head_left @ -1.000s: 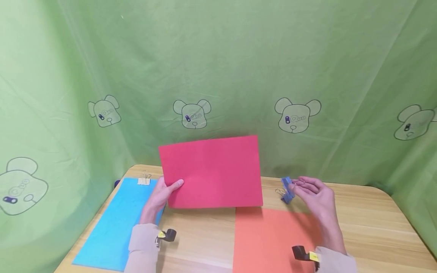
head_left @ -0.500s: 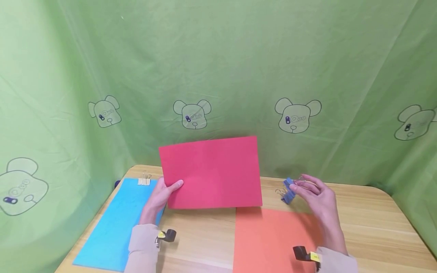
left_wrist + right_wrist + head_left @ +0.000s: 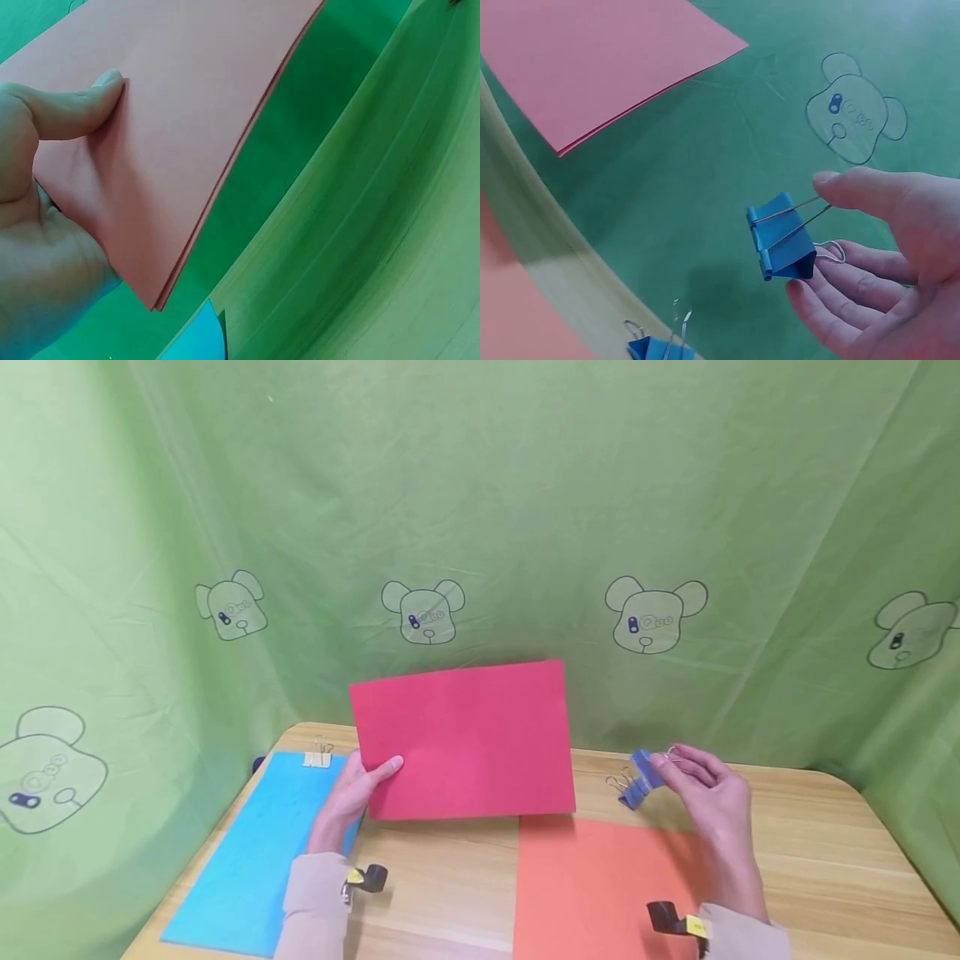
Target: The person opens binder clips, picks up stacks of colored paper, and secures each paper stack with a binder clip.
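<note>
My left hand [image 3: 360,789] grips the lower left corner of a red stack of paper [image 3: 472,743], thumb in front, fingers hidden behind it. The stack is raised and tilted above the table; the left wrist view shows layered edges on the red paper [image 3: 172,127]. To its right, my right hand [image 3: 708,789] holds a blue binder clip [image 3: 645,766] by its wire handles. In the right wrist view my thumb is on one handle of this blue binder clip [image 3: 784,236], and fingers are at the other. A second blue binder clip [image 3: 660,349] is on the table below it.
Blue paper [image 3: 240,852] lies at the left with a pale binder clip [image 3: 317,760] on its far edge. Orange paper [image 3: 600,885] lies at the front right of the wooden table [image 3: 840,852]. A green curtain [image 3: 525,485] hangs behind and at both sides.
My right hand has shifted slightly right, and the blue binder clip in it has tilted and moved right. The left hand and the red paper are nearly still.
</note>
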Demonstrator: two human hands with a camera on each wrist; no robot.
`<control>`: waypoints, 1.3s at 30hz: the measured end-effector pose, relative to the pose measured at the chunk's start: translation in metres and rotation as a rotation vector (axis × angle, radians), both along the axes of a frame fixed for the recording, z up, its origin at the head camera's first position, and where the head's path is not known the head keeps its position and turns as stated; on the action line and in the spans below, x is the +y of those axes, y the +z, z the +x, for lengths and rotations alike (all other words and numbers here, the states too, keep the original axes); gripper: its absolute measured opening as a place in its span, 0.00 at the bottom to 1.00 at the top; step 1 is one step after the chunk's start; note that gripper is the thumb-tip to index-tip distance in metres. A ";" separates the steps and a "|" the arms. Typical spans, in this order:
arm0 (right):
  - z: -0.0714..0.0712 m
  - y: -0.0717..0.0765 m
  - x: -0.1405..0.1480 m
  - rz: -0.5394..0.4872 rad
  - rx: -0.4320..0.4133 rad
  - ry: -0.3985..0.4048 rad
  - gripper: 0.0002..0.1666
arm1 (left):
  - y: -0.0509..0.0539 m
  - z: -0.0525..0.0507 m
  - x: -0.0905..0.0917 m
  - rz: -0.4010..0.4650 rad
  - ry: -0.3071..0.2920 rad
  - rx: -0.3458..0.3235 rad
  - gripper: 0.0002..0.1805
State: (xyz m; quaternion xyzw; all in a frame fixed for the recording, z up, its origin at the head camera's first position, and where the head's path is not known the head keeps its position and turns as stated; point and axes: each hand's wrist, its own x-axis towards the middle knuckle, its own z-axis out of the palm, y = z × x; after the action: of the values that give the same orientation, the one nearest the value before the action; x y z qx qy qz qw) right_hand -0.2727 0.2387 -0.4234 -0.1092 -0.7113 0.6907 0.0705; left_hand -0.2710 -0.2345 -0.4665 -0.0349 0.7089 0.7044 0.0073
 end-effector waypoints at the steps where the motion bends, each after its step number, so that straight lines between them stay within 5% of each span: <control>1: 0.001 0.002 0.000 -0.025 0.006 -0.015 0.27 | 0.000 0.000 0.000 -0.001 -0.004 0.003 0.16; 17: 0.001 0.008 0.000 -0.230 -0.017 -0.136 0.26 | -0.001 0.001 0.001 -0.005 -0.027 0.015 0.17; 23: 0.004 0.006 0.005 -0.195 0.004 -0.014 0.21 | -0.001 0.001 0.002 -0.009 -0.019 0.008 0.17; 29: 0.007 0.005 0.006 -0.073 0.020 0.169 0.26 | -0.001 0.000 0.001 -0.019 -0.016 -0.001 0.18; 39: 0.006 0.008 0.002 0.102 -0.030 0.213 0.37 | -0.003 0.000 0.002 -0.028 -0.029 -0.003 0.18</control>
State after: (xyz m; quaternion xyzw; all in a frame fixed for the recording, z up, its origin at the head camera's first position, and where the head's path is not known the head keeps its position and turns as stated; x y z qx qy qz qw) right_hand -0.2663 0.2406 -0.4150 -0.0394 -0.7539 0.6557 -0.0086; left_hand -0.2715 -0.2328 -0.4694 -0.0257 0.7191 0.6942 0.0180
